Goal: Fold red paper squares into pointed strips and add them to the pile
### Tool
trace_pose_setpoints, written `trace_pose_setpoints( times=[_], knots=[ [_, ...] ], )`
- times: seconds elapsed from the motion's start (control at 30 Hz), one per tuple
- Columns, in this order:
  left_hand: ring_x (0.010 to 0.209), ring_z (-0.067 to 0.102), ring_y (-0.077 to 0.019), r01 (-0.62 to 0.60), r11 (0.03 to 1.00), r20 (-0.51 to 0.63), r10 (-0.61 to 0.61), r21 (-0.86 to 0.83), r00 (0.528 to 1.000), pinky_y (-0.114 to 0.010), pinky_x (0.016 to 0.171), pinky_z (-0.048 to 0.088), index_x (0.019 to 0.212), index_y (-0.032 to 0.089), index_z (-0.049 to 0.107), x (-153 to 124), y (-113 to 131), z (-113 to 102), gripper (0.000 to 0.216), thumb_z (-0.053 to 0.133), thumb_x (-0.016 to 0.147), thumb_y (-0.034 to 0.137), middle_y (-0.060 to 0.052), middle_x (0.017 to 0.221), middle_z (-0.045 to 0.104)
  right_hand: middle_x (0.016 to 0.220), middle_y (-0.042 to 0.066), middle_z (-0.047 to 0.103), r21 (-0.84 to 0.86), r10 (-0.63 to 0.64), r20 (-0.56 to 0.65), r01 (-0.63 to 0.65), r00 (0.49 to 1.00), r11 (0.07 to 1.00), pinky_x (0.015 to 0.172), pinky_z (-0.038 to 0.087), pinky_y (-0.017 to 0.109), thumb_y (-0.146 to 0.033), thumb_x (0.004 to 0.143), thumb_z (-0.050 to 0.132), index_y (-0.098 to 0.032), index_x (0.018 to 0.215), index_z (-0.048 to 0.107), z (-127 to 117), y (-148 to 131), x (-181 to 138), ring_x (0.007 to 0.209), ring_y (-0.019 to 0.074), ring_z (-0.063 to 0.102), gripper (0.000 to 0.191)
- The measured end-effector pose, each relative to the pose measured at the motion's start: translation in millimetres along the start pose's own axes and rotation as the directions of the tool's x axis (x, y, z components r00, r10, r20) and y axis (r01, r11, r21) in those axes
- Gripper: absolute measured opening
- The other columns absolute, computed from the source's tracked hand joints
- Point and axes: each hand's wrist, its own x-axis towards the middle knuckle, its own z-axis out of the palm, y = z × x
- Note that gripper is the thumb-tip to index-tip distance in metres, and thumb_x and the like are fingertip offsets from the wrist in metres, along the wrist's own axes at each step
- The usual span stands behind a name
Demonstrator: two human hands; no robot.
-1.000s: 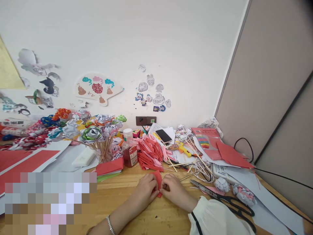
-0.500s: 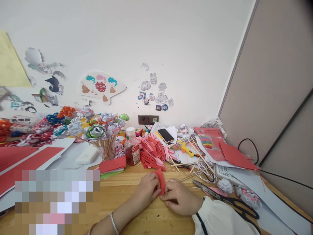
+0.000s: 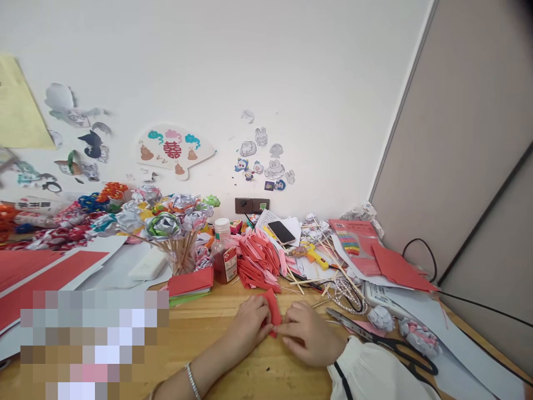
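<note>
A small folded piece of red paper [image 3: 273, 309] stands between my two hands near the front of the wooden table. My left hand [image 3: 249, 323] is closed on its left side, with fingers bent over it. From the right, my right hand [image 3: 311, 336] grips the lower right edge between thumb and fingertips. Just beyond the hands lies a heap of folded red and pink paper strips [image 3: 259, 258]. Large black-handled scissors [image 3: 366, 329] rest by the right forearm, over a pink paper scrap [image 3: 377, 325].
A jar with red-brown contents [image 3: 225, 261], a cup of wooden sticks [image 3: 183, 256] and a stack of red paper [image 3: 191, 281] stand left of the heap. A phone [image 3: 282, 232], yellow glue gun [image 3: 315, 255], bead string [image 3: 345, 295] and crumpled paper ball [image 3: 381, 318] lie to the right.
The red paper now shows a narrower face between the hands. My right hand's fingertips have shifted slightly left along its lower edge. Both hands stay in nearly the same place.
</note>
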Motion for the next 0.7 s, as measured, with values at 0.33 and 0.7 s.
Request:
trace_pose_setpoints(
  times=[0.33,0.7],
  knots=[
    [0.094,0.054,-0.0230,0.069,0.991,-0.180,-0.048,0.111,0.982,-0.040,0.083,0.045,0.092,0.016,0.061,1,-29,0,0.021,0.045,0.083,0.007,-0.010,0.101,0.061,0.083,0.004,0.058,0.129,-0.013,0.056,0.006,0.998,0.992,0.068,0.036,0.030,-0.018,0.076,0.057,-0.021,0.093,0.067,5,1,2,0.078,0.0173,0.048,0.020],
    [0.124,0.042,-0.0279,-0.245,0.962,0.048,0.241,0.122,0.969,-0.055,0.104,0.030,0.116,0.023,0.059,-2,-26,-19,0.042,0.044,0.081,0.005,-0.007,0.132,0.052,0.087,0.004,0.058,0.059,0.060,0.106,-0.067,0.993,0.996,0.074,0.038,0.030,-0.017,0.079,0.056,-0.020,0.084,0.067,-14,9,2,0.084,0.0175,0.050,0.013]
  ],
)
